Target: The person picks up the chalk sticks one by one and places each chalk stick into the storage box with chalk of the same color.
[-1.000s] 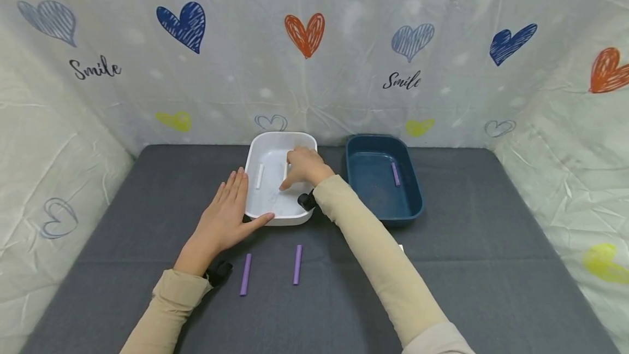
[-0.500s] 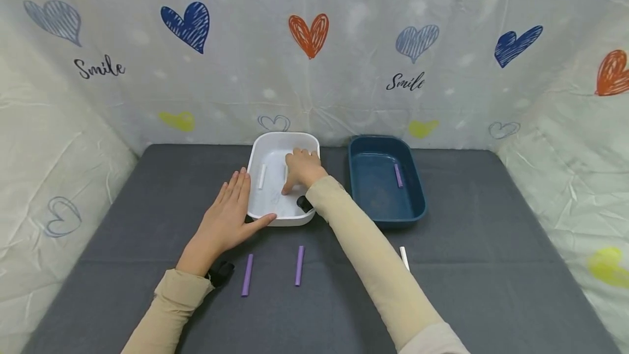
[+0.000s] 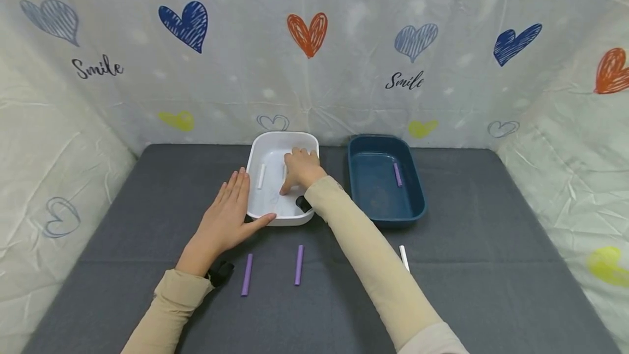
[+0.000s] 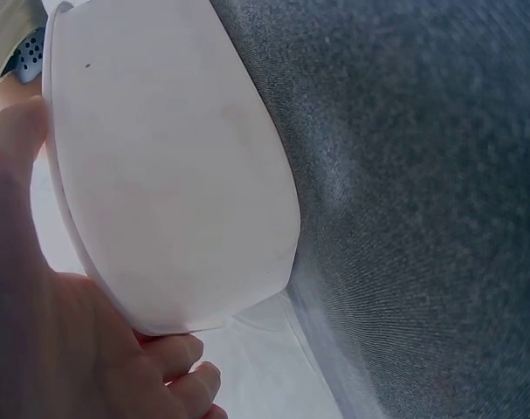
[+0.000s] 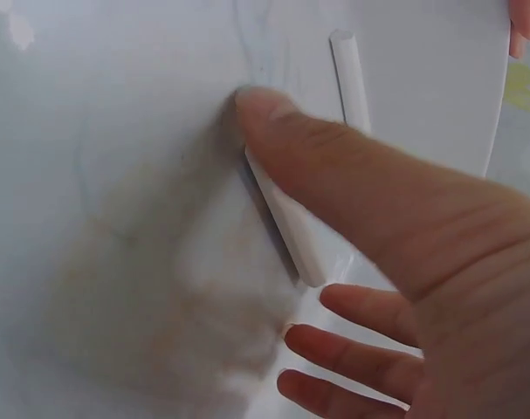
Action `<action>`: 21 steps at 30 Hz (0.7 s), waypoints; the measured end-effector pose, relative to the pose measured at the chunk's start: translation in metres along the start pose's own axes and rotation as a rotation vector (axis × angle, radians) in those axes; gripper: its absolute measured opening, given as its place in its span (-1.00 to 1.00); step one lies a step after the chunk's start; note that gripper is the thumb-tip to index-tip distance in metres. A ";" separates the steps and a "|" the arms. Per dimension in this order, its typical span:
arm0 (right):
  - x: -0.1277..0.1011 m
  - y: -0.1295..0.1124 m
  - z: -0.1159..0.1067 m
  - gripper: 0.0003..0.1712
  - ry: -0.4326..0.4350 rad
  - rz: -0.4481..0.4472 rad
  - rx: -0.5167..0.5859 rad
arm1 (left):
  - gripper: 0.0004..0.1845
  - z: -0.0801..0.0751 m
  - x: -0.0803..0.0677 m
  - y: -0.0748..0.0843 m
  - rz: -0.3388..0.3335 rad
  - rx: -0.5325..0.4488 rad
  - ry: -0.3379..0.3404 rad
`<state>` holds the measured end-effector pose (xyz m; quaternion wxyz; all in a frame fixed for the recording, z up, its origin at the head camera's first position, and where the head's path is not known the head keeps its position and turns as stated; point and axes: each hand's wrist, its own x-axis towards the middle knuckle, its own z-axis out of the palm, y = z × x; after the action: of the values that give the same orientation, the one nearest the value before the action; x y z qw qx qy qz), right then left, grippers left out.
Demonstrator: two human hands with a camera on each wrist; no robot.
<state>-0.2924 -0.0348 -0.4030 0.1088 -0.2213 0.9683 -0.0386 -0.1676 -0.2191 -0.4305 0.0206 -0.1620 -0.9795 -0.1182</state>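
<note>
My right hand (image 3: pixel 302 170) spans a white stick (image 5: pixel 292 225) in the white tray (image 3: pixel 291 221), thumb and fingers apart; my left hand (image 3: pixel 223 220) lies straight-fingered against the tray's side. The stick looks light, stiff, perhaps brittle; I'd pinch it gently mid-length, lest it roll.

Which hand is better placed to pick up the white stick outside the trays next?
Probably the right hand: its sleeve partly hides that white stick in the head view. The left hand rests against the white tray, with that sleeve between it and the stick.
</note>
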 end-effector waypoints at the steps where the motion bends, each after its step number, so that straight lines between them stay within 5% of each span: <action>1: 0.000 0.000 -0.001 -0.13 -0.003 0.005 0.004 | 0.21 0.000 0.000 0.000 0.000 -0.004 -0.004; 12: -0.004 0.005 -0.022 0.08 -0.024 -0.005 0.086 | 0.21 0.002 0.001 -0.002 -0.003 -0.002 -0.017; 21: -0.031 0.012 -0.045 0.05 0.019 -0.001 0.314 | 0.21 0.000 0.000 0.000 -0.005 -0.016 -0.023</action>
<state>-0.2806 -0.0090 -0.3544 0.1328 -0.2015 0.9513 -0.1919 -0.1680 -0.2190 -0.4308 0.0077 -0.1610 -0.9790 -0.1245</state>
